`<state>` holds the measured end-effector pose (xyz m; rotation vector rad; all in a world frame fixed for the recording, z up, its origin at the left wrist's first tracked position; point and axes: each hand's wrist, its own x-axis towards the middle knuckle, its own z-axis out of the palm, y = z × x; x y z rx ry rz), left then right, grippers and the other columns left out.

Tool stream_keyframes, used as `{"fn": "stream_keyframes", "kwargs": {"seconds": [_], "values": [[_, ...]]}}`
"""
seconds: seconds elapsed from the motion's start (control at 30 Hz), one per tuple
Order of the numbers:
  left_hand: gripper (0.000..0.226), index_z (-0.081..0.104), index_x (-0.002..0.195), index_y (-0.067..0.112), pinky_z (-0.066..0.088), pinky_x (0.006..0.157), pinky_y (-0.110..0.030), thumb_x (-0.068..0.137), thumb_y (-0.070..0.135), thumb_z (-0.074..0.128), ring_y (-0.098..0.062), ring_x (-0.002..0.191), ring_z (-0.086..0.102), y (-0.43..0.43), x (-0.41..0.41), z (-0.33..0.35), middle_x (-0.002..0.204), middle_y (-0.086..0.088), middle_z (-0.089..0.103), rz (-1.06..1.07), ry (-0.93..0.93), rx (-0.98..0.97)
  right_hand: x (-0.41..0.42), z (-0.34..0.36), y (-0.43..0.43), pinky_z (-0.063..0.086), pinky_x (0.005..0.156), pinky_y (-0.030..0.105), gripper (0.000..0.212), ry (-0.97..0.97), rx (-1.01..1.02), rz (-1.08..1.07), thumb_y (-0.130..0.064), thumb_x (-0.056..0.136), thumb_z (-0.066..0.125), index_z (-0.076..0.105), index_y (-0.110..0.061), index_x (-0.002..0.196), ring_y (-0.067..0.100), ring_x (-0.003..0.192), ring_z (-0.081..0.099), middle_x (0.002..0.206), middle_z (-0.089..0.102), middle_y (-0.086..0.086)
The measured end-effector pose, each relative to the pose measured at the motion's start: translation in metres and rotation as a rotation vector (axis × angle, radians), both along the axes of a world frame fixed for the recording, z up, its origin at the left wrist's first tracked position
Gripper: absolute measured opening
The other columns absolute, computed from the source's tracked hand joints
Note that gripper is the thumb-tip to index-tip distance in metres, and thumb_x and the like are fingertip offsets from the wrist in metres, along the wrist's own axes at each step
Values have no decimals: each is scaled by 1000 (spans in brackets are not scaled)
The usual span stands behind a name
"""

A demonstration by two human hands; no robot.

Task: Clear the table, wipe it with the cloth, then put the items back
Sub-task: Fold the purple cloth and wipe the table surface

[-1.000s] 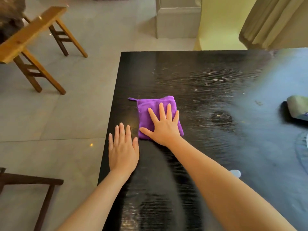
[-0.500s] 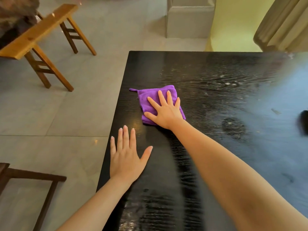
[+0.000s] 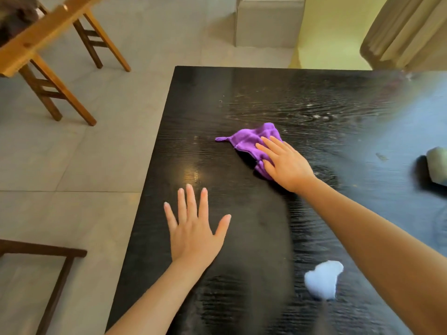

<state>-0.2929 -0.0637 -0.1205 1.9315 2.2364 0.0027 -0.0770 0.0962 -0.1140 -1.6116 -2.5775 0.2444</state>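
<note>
i'm mid-wipe: my right hand (image 3: 286, 164) presses flat, fingers spread, on the purple cloth (image 3: 251, 141) at the surface's (image 3: 242, 93) middle, left hand (image 3: 196, 232) splayed nearer, and i judge the next stroke should sweep the unwiped far side.

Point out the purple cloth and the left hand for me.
purple cloth (image 3: 249, 141): head view, bare fabric left of the fingers.
left hand (image 3: 196, 234): head view, back of the hand, flat on the table.

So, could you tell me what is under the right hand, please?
The right hand presses flat on the purple cloth, which lies on the black table. The tabletop beneath the cloth is covered.
</note>
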Motion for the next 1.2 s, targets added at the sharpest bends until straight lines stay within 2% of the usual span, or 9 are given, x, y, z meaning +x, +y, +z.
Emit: {"fn": "stream_keyframes", "kwargs": {"seconds": [0.07,0.13,0.57,0.67,0.73,0.8,0.9,1.07,1.2], "values": [[86,1,148,21,1,117,-57,80,74,-6,-29,147,-3,-1,-1,-3,159,-12,0,1,20,30,29,2,-7,22,118,39,53,20,0,-90,-38,94,34,39,-18,143,24,145,25,154,33,4],[84,-5,146,22,-1,117,-56,80,74,-4,-28,147,-6,-1,-2,-5,159,-11,-1,-10,32,30,52,4,-14,23,117,36,49,30,6,-168,-28,95,45,41,-17,142,22,145,24,154,33,3],[87,-6,148,22,-2,116,-55,79,74,-6,-28,146,-9,-3,-1,-3,160,-11,-4,-21,63,27,183,15,-96,25,115,38,48,67,-36,-518,-14,90,56,48,-9,137,27,143,29,150,39,9],[88,0,150,20,-1,116,-56,80,73,-3,-29,147,-5,-1,-1,-4,160,-13,-1,-23,83,22,191,16,-109,33,110,42,47,72,-63,-603,-25,85,60,55,-9,129,30,138,37,145,46,11],[88,2,150,20,0,116,-56,80,73,0,-30,147,-4,-1,-1,-4,160,-13,1,-22,84,28,188,19,-105,38,102,44,59,64,-56,-639,-47,76,56,57,-10,122,33,128,47,136,52,12],[88,2,150,19,0,116,-56,80,73,1,-30,147,-4,-2,-1,-4,160,-13,1,-20,83,26,182,18,-98,33,107,44,72,94,-27,-654,-58,73,55,49,-15,131,34,132,41,143,43,13],[86,0,150,20,-1,116,-56,83,73,4,-30,147,-6,-2,-1,-4,160,-13,-2,-21,101,15,173,4,-87,12,118,43,78,199,-66,-775,-50,82,62,32,-18,146,32,147,10,158,14,18],[85,0,151,20,1,116,-57,83,71,8,-31,147,-4,-3,1,1,160,-13,-2,-11,116,16,164,-2,-88,26,113,47,46,288,73,-816,-24,90,56,51,-9,134,38,141,26,146,38,24],[86,2,151,20,1,116,-57,83,72,7,-31,148,-3,-3,0,0,160,-13,0,-17,112,12,164,2,-96,26,115,46,43,265,14,-780,-22,93,51,50,-14,136,31,144,24,152,34,16]]}}
